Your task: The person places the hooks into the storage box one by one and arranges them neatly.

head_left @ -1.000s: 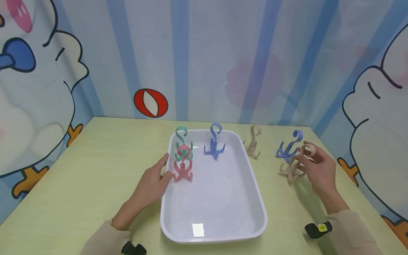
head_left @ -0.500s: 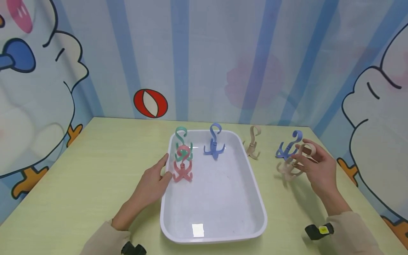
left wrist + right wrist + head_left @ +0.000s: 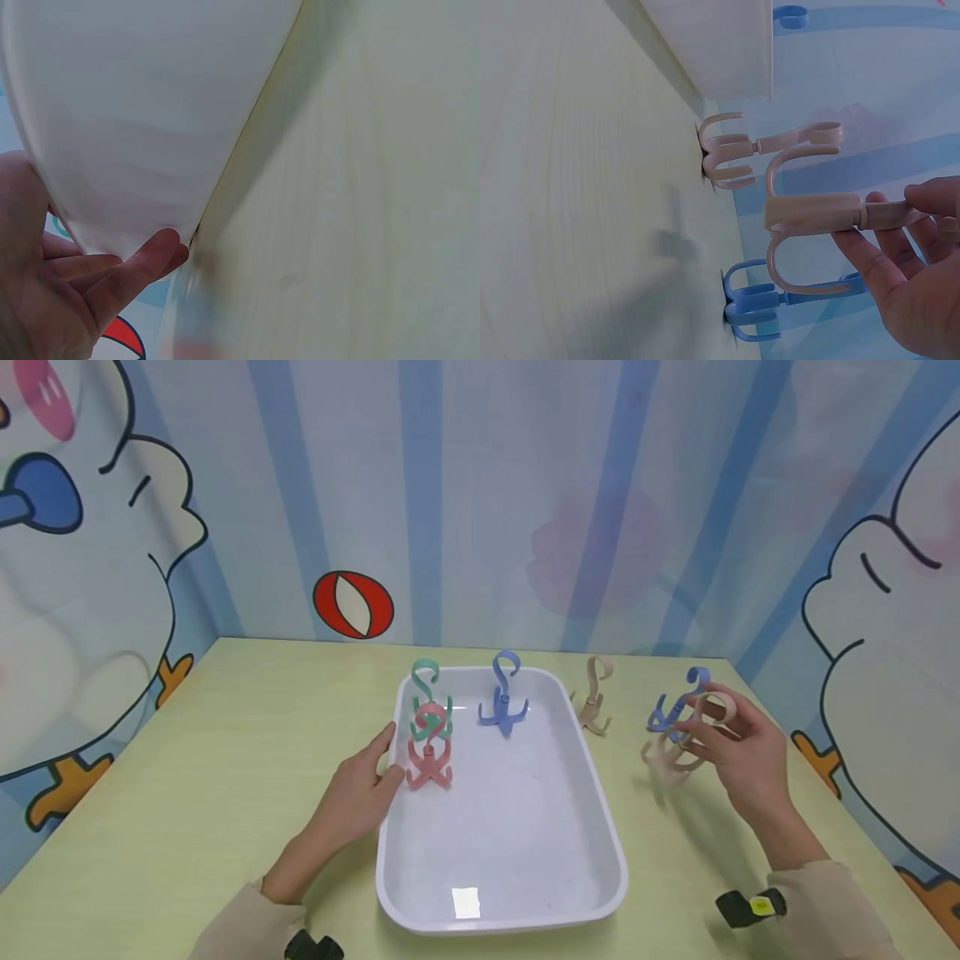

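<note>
Pale yellow tabletop (image 3: 187, 760) lies beneath both your hands. Your left hand (image 3: 356, 797) holds the white tray (image 3: 613, 835) by its left edge, thumb at the rim, other fingers against the outer wall. Your right hand (image 3: 750, 764) has thumb and fingers clamped on the upper stem of a beige hook (image 3: 814, 213); its prongs hang clear of the table, to the left of those fingertips. Just right of your left thumb, a pink hook (image 3: 430, 767) stands in the tray. Past your left fingertips, also in the tray, stands a green hook (image 3: 425, 672), partly hidden by the pink one; farther right is a blue hook (image 3: 504, 703). Just beyond your right fingertips, a second blue hook (image 3: 663, 714) stands on the table, partly covered from above. Farther left of those fingers, a second beige hook (image 3: 591, 706) stands near the tray's right side. Beyond everything rises a blue-striped wall (image 3: 480, 510).
</note>
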A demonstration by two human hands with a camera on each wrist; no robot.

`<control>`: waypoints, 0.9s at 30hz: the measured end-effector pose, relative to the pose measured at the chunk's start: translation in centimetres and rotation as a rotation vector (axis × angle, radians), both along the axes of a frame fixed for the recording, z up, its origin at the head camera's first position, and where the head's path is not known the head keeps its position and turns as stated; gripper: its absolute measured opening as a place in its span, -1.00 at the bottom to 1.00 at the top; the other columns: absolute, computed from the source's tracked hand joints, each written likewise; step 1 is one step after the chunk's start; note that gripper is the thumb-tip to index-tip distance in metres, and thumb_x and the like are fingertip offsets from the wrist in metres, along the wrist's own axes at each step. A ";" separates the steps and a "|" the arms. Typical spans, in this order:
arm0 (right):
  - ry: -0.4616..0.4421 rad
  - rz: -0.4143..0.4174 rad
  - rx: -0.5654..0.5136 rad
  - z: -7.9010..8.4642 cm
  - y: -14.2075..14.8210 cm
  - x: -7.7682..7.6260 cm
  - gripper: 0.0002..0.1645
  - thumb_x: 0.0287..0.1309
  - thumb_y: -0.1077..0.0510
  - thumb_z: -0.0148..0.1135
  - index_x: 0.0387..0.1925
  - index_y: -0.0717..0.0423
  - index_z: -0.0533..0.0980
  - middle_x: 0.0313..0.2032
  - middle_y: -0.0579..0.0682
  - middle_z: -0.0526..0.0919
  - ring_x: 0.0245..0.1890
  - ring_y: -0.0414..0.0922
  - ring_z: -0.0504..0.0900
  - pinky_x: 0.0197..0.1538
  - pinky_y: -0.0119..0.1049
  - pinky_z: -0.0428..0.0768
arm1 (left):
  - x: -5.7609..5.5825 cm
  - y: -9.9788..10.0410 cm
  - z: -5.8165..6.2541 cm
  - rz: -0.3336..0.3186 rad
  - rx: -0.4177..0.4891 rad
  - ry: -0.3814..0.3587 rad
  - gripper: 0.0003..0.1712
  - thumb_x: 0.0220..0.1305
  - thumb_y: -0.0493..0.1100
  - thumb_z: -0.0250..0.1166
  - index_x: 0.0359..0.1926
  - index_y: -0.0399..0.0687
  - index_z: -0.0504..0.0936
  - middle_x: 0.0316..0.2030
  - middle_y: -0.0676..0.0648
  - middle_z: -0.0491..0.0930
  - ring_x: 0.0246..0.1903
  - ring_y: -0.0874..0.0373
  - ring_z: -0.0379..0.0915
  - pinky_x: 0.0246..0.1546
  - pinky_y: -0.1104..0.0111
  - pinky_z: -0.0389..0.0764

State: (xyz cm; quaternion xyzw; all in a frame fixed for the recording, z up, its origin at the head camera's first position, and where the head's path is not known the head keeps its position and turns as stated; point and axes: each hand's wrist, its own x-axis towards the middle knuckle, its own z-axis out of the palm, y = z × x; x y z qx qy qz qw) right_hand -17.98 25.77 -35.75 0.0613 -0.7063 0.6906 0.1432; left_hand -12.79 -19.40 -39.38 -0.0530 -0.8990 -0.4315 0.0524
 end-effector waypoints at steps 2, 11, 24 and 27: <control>0.012 0.024 0.005 0.2 -0.1 0.1 -0.42 0.32 0.34 0.38 0.33 -0.01 0.58 -0.07 -0.29 0.81 -0.22 -0.32 0.84 -0.20 -0.43 0.77 | 0.0 0.0 -0.1 -0.001 0.001 0.003 -0.22 0.51 -0.18 0.04 0.67 -0.20 0.09 0.51 -0.32 0.38 -0.17 -0.09 0.81 -0.20 0.18 0.83; 0.064 0.087 0.051 1.1 -1.0 0.6 -0.35 0.35 0.31 0.35 0.44 0.03 0.50 -0.01 -0.29 0.79 -0.17 -0.32 0.83 -0.16 -0.42 0.77 | -0.2 0.1 -0.3 0.005 -0.010 -0.002 -0.22 0.52 -0.15 0.05 0.67 -0.18 0.09 0.50 -0.29 0.40 -0.21 -0.03 0.79 -0.24 0.24 0.81; 0.093 0.125 0.107 2.4 -2.4 1.0 -0.41 0.36 0.33 0.33 0.39 0.03 0.52 0.02 -0.26 0.79 -0.15 -0.30 0.84 -0.15 -0.40 0.78 | -0.1 0.0 0.0 0.000 -0.009 0.014 -0.22 0.52 -0.17 0.05 0.67 -0.19 0.10 0.49 -0.31 0.41 -0.20 -0.05 0.79 -0.21 0.19 0.82; 0.109 0.142 0.114 2.7 -2.8 1.1 -0.43 0.37 0.33 0.33 0.37 0.05 0.53 0.02 -0.24 0.79 -0.14 -0.30 0.84 -0.14 -0.39 0.78 | -0.1 0.0 0.0 0.001 -0.010 0.012 -0.22 0.52 -0.17 0.05 0.67 -0.19 0.10 0.49 -0.31 0.41 -0.19 -0.05 0.79 -0.20 0.19 0.82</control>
